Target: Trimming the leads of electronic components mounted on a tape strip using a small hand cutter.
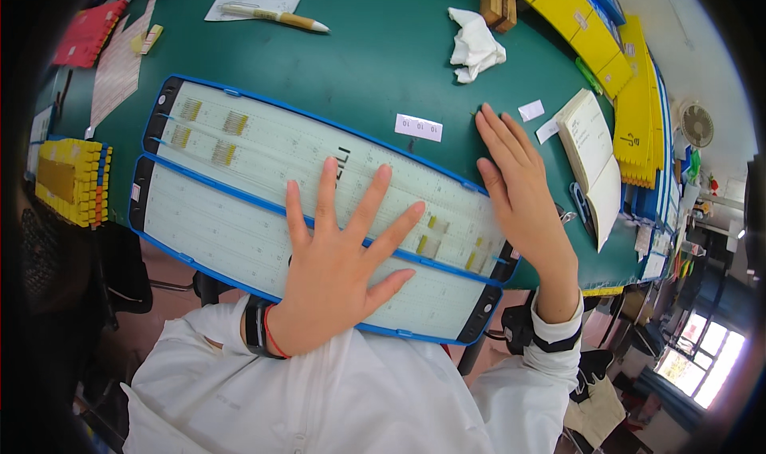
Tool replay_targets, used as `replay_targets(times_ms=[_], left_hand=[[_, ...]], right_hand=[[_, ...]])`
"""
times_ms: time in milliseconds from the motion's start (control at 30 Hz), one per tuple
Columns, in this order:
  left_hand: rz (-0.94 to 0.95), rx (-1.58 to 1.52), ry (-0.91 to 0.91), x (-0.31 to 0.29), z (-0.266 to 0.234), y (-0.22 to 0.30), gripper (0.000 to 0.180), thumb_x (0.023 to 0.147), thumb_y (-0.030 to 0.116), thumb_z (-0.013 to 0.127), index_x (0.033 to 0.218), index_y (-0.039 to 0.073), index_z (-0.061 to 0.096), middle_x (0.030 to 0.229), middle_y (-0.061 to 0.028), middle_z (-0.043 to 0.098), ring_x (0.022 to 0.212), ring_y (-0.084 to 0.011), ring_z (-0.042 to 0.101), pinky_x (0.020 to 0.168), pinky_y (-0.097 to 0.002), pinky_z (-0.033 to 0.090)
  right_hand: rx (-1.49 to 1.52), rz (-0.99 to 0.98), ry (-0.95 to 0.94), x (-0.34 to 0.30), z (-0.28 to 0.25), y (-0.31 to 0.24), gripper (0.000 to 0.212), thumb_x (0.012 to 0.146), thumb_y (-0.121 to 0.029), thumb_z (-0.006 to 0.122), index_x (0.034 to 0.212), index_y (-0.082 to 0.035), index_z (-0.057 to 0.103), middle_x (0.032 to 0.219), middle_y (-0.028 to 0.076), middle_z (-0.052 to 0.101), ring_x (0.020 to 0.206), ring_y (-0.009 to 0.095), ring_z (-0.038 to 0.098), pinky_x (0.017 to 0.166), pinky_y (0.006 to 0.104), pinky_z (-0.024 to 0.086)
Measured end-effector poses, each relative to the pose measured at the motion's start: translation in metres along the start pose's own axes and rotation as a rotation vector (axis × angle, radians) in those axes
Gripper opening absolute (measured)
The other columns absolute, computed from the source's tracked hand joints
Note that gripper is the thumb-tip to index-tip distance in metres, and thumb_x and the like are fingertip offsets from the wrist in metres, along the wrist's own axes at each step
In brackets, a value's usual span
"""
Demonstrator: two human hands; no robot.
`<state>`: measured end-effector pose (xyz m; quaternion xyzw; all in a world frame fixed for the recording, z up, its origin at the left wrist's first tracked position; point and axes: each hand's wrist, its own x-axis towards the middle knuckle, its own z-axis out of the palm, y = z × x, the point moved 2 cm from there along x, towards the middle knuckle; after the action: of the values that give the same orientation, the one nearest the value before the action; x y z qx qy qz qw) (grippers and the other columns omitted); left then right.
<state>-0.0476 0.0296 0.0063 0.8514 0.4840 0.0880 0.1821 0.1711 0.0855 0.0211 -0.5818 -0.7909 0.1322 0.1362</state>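
A long, flat case with blue edges and black ends lies unfolded, its two pale panels side by side, its near half over the table's front edge. Thin lines and small bundles of yellowish strands are set on the far panel. My left hand rests over the middle of the case, palm down, fingers spread, holding nothing visible. Past the case's right end, my right hand is over the green table with its fingers stretched out. Beyond the case lies a small white printed strip.
Right of my right hand are a white paper slip, an open notebook and a blue-handled tool. Farther off are a crumpled tissue, a wooden block, a pen and yellow folders. Yellow cards stand at left.
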Motion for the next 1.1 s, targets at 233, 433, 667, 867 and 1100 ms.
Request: replay_targets(times_ms=[233, 433, 667, 867, 1100], left_hand=[[0.042, -0.025, -0.078, -0.011, 0.001, -0.011, 0.064, 0.079, 0.046, 0.064, 0.139, 0.031, 0.046, 0.154, -0.0142, 0.022, 0.136, -0.0546, 0.013, 0.1, -0.0743, 0.004], [0.045, -0.034, -0.07, -0.008, -0.003, -0.012, 0.062, 0.08, 0.047, 0.063, 0.139, 0.032, 0.046, 0.155, -0.0126, 0.023, 0.137, -0.053, 0.013, 0.101, -0.0736, 0.005], [0.071, -0.062, 0.006, -0.009, 0.006, -0.008, 0.062, 0.081, 0.051, 0.061, 0.139, 0.035, 0.044, 0.155, -0.0101, 0.023, 0.136, -0.0531, 0.018, 0.102, -0.072, 0.007], [0.087, -0.083, 0.034, -0.011, 0.005, -0.007, 0.061, 0.084, 0.049, 0.059, 0.14, 0.031, 0.043, 0.154, -0.0106, 0.025, 0.137, -0.0489, 0.021, 0.105, -0.0684, 0.009], [0.147, -0.27, 0.041, -0.019, -0.016, 0.015, 0.053, 0.076, 0.025, 0.072, 0.126, 0.014, 0.059, 0.143, -0.0173, 0.041, 0.133, -0.0398, 0.035, 0.107, -0.0521, 0.026]], right_hand=[[0.12, 0.127, -0.003, 0.0, -0.01, -0.01, 0.018, 0.089, -0.004, 0.059, 0.105, -0.002, 0.065, 0.112, 0.013, 0.065, 0.101, 0.027, 0.062, 0.088, 0.0322, 0.047], [0.274, 0.175, 0.015, 0.021, -0.008, -0.006, 0.015, 0.077, 0.001, 0.068, 0.09, -0.002, 0.062, 0.084, 0.011, 0.068, 0.078, 0.023, 0.067, 0.067, 0.0305, 0.05], [0.133, 0.229, 0.031, -0.007, 0.003, -0.009, 0.026, 0.074, 0.016, 0.055, 0.092, -0.002, 0.05, 0.079, 0.013, 0.054, 0.075, 0.029, 0.058, 0.067, 0.0362, 0.046], [0.184, 0.286, 0.188, -0.037, -0.024, -0.019, 0.027, 0.076, 0.018, 0.049, 0.095, 0.0, 0.049, 0.086, 0.014, 0.05, 0.08, 0.027, 0.053, 0.073, 0.0327, 0.044], [0.193, 0.29, 0.123, -0.063, -0.012, -0.042, 0.034, 0.072, 0.019, 0.052, 0.099, -0.001, 0.051, 0.091, 0.015, 0.055, 0.087, 0.031, 0.056, 0.073, 0.0348, 0.045]])
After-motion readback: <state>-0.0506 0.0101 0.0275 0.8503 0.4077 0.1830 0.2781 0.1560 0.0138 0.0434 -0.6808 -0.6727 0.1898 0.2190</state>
